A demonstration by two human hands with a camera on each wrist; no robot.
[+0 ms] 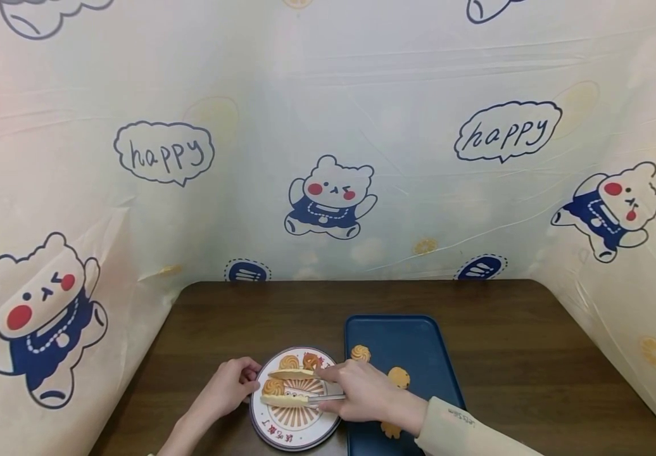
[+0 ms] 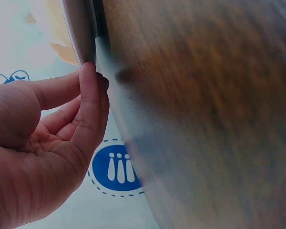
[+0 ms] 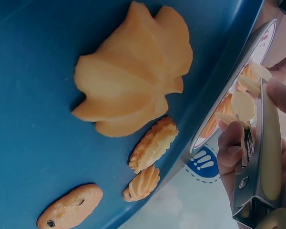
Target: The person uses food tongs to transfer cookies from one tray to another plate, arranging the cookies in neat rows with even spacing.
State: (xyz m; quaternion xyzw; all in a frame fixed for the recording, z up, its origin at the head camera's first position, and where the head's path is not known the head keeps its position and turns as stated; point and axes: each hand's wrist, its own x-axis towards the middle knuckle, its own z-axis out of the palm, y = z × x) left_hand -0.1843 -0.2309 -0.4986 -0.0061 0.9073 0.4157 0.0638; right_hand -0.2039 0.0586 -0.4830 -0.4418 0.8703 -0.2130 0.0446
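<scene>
My left hand (image 1: 230,387) pinches the left rim of a round white plate (image 1: 296,419) with red characters and a sunburst pattern; a second rim shows beneath it. In the left wrist view, thumb and fingers (image 2: 89,88) meet at the plate's edge. My right hand (image 1: 362,389) grips metal tongs (image 3: 271,148) with cream tips, held over the plate. Between the spread tips lies a swirled cookie (image 1: 273,387); whether they touch it I cannot tell. Behind it on the plate are another swirled cookie (image 1: 289,362) and a browner, pretzel-like one (image 1: 311,361).
Right of the plate lies a blue tray (image 1: 396,332), partly under my right forearm. On it are a swirled cookie (image 1: 360,353), a large ridged cookie (image 3: 133,76), small ridged ones (image 3: 154,144) and an oval one with dark bits (image 3: 70,206). A printed curtain surrounds the wooden table (image 1: 510,367).
</scene>
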